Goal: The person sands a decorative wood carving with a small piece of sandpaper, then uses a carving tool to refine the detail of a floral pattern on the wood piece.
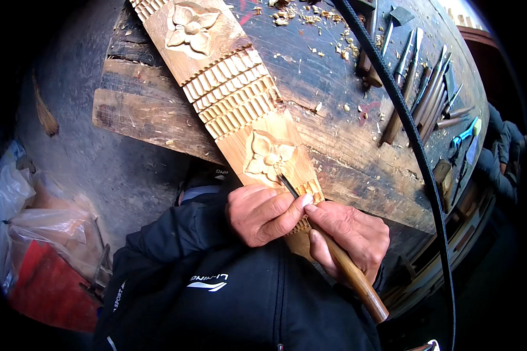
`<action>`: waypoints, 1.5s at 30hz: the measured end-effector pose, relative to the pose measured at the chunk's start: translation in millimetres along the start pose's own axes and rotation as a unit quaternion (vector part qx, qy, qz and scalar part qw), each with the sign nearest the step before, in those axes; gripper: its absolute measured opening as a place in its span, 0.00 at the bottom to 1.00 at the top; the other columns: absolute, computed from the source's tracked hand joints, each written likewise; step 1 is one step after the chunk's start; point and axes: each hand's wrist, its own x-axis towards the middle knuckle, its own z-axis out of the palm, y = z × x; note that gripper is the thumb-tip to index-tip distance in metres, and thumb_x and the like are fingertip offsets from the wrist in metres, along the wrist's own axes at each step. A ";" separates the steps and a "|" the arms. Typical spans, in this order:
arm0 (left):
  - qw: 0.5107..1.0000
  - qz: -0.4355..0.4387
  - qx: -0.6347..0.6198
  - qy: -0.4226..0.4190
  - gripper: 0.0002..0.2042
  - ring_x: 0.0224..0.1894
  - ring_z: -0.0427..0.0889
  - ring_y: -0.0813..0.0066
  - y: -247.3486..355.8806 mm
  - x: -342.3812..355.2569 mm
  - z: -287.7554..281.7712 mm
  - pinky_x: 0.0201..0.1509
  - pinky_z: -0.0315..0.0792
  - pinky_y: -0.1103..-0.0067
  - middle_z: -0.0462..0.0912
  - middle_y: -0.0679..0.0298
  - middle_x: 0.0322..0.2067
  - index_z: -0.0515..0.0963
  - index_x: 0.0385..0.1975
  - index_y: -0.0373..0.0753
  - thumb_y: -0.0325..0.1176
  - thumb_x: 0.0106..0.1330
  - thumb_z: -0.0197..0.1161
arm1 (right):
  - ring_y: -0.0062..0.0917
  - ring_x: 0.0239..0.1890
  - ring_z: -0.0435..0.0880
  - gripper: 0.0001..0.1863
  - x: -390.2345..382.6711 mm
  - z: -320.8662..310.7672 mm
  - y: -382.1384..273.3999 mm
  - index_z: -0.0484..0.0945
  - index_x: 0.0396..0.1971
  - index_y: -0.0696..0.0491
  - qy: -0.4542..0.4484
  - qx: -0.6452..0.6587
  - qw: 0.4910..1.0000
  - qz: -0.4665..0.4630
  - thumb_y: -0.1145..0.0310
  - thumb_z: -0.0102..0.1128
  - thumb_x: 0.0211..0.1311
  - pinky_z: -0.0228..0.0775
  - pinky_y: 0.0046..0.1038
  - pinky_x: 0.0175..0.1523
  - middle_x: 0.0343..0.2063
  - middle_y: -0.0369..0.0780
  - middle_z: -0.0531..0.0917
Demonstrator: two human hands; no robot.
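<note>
A long pale wooden board [231, 86], carved with flowers and bands of small ridges, slants across the bench toward my body. My right hand [352, 234] is wrapped round the brown wooden handle of a carving chisel [358, 281], whose butt end sticks out below the palm. With its fingers closed on the dark shank, my left hand [264, 214] rests over the board's near part. The tip of the blade meets the lower petals of the nearer carved flower [271, 158]. Both hands partly hide the ridged band beneath them.
The worn wooden bench [357, 169] holds scattered wood chips [282, 20] and a row of carving tools [430, 96] at the right. A black cord [401, 99] hangs across the right side. Plastic bags [52, 225] and a red sheet [55, 292] lie at the lower left.
</note>
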 end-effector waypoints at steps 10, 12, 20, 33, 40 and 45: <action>1.000 -0.003 0.018 0.017 0.22 0.29 0.85 0.73 1.1 -3.5 7.1 0.30 0.78 0.77 0.88 0.61 0.41 0.87 0.62 0.29 0.30 0.70 0.71 | 0.44 0.43 0.98 0.22 -13.7 17.7 10.4 0.92 0.54 0.68 0.056 0.018 0.998 -0.023 0.86 0.80 0.57 0.93 0.39 0.53 0.39 0.51 0.93; 1.000 -0.006 0.018 0.019 0.21 0.29 0.86 0.73 1.5 -2.8 7.8 0.30 0.78 0.77 0.87 0.61 0.40 0.87 0.61 0.29 0.30 0.70 0.71 | 0.44 0.43 0.98 0.21 -14.4 19.4 12.0 0.92 0.53 0.68 0.061 0.023 0.998 -0.024 0.87 0.80 0.57 0.93 0.38 0.52 0.38 0.51 0.93; 0.999 -0.004 0.028 0.017 0.18 0.29 0.86 0.73 1.8 -1.3 8.6 0.30 0.79 0.76 0.86 0.61 0.38 0.87 0.58 0.29 0.30 0.72 0.69 | 0.45 0.43 0.98 0.22 -18.2 23.1 17.5 0.92 0.53 0.68 0.064 0.026 0.997 -0.031 0.87 0.80 0.57 0.93 0.39 0.53 0.39 0.52 0.93; 1.000 -0.009 0.026 0.009 0.16 0.28 0.85 0.75 2.6 -1.4 8.0 0.30 0.78 0.76 0.84 0.63 0.36 0.87 0.56 0.29 0.29 0.72 0.70 | 0.46 0.43 0.99 0.22 -26.6 36.8 27.4 0.93 0.52 0.66 0.103 0.039 0.993 -0.043 0.84 0.81 0.55 0.94 0.38 0.52 0.39 0.52 0.94; 1.000 -0.010 0.025 0.003 0.16 0.28 0.83 0.75 3.0 2.1 7.3 0.29 0.77 0.76 0.82 0.63 0.35 0.86 0.54 0.30 0.29 0.70 0.71 | 0.45 0.45 1.00 0.23 -30.4 43.1 27.9 0.93 0.53 0.65 0.123 0.030 0.991 -0.039 0.84 0.82 0.54 0.95 0.38 0.53 0.40 0.52 0.95; 0.998 0.004 0.011 -0.056 0.23 0.31 0.87 0.67 0.4 -0.5 -2.2 0.32 0.83 0.73 0.86 0.58 0.40 0.81 0.62 0.29 0.30 0.70 0.78 | 0.46 0.45 1.00 0.24 -31.0 44.2 29.4 0.93 0.54 0.65 0.128 0.030 0.991 -0.038 0.84 0.82 0.54 0.95 0.38 0.53 0.41 0.52 0.95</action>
